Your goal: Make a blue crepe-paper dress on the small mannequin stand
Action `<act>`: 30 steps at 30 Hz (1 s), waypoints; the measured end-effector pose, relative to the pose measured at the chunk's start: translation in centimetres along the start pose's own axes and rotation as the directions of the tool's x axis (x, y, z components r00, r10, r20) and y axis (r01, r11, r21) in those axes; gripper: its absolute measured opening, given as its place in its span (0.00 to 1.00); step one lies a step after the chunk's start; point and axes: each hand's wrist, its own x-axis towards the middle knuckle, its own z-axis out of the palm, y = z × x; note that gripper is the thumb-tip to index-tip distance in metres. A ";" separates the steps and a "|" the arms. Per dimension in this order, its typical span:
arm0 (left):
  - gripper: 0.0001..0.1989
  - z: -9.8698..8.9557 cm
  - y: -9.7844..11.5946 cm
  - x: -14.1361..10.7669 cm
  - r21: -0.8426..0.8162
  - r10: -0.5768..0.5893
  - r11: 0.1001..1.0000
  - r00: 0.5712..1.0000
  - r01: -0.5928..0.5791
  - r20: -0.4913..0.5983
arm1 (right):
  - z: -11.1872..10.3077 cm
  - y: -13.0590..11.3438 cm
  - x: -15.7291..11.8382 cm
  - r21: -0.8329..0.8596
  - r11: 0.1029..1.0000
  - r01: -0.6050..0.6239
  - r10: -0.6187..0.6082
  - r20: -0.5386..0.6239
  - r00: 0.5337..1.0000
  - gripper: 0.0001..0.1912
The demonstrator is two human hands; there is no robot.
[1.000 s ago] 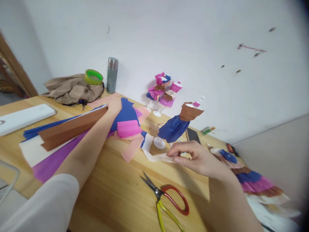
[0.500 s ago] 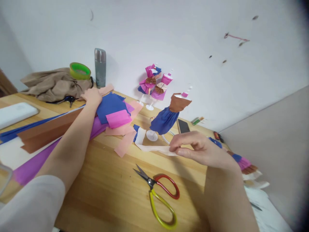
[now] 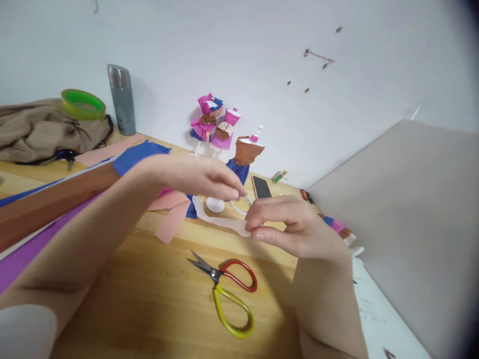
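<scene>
White wall (image 3: 224,40) runs along the back edge of a wooden worktop (image 3: 142,304). Toward its back left corner lies a tan cloth (image 3: 45,134) with a green roll of tape (image 3: 83,110) on top, and a grey flask (image 3: 122,107) stands just beside them.

Near the middle of the worktop, a pale strip (image 3: 220,222) runs sideways, its right end pinched between thumb and fingers of the right hand (image 3: 295,224); that grip is nearly closed. The left hand (image 3: 198,177) hangs over the worktop, fingers slightly bent and reaching close to the right hand without touching it; whether its grip has hold of anything cannot be told.

Behind the hands stands a figure in a brown top and blue skirt (image 3: 247,152), its lower part hidden by the left hand. Two pink-dressed figures (image 3: 223,140) stand farther back, by the wall. Peach pieces (image 3: 168,227) lie left of the strip, and a brown sheet (image 3: 60,204) stretches toward the left edge. Scissors (image 3: 214,273), blades parted, lie nearer the front edge.
</scene>
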 end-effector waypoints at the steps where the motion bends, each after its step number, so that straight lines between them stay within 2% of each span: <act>1: 0.11 0.9 -0.1 0.6 -0.099 0.072 0.994 0.985 -0.057 0.157 | 0.0 -0.4 -0.1 0.002 1.000 0.026 -0.026 -0.020 0.999 0.14; 2: 0.11 1.6 -0.2 1.1 -0.158 0.105 0.985 0.964 -0.067 0.245 | -0.1 -0.6 -0.3 0.000 0.999 0.038 -0.038 -0.041 0.998 0.14; 3: 0.10 2.2 -0.4 1.4 -0.208 0.111 0.977 0.957 -0.055 0.269 | -0.3 -0.7 -0.4 -0.007 0.999 0.032 -0.032 -0.058 0.998 0.13; 7: 0.07 2.8 -1.3 2.0 -0.352 -0.009 0.933 0.985 0.070 0.173 | -0.9 0.1 -0.8 -0.033 0.994 -0.109 0.100 -0.192 0.976 0.06; 9: 0.06 2.5 -1.9 2.1 -0.349 -0.078 0.929 0.986 0.125 0.145 | -0.9 1.1 -0.9 -0.016 0.974 -0.224 0.211 -0.271 0.939 0.04; 12: 0.06 2.0 -2.7 2.4 -0.279 -0.145 0.945 0.984 0.169 0.105 | -0.6 2.8 -0.8 0.058 0.931 -0.359 0.355 -0.360 0.863 0.07; 15: 0.04 2.0 -3.3 2.9 -0.119 -0.211 0.972 0.975 0.202 -0.067 | -0.1 4.5 -0.6 0.142 0.888 -0.438 0.453 -0.432 0.779 0.09; 18: 0.05 2.3 -3.2 3.3 0.047 -0.225 0.968 0.934 0.247 -0.279 | 0.3 6.0 -0.2 0.210 0.852 -0.479 0.517 -0.482 0.708 0.11; 20: 0.07 2.4 -3.1 3.5 0.093 -0.219 0.959 0.908 0.268 -0.357 | 0.4 6.7 0.1 0.228 0.844 -0.486 0.529 -0.507 0.680 0.11; 23: 0.07 2.3 -3.1 3.7 0.141 -0.180 0.955 0.890 0.260 -0.420 | 0.7 7.1 0.6 0.213 0.854 -0.474 0.506 -0.548 0.666 0.07; 26: 0.08 2.1 -3.2 3.7 0.263 -0.057 0.941 0.864 0.214 -0.501 | 1.0 7.5 1.0 0.162 0.875 -0.457 0.455 -0.600 0.658 0.05; 28: 0.08 2.0 -3.4 3.7 0.331 0.019 0.926 0.854 0.181 -0.520 | 1.1 7.9 1.1 0.122 0.884 -0.451 0.420 -0.631 0.652 0.05; 30: 0.09 2.0 -3.6 3.7 0.349 0.043 0.923 0.857 0.163 -0.514 | 1.3 8.2 1.2 0.070 0.889 -0.453 0.382 -0.659 0.648 0.05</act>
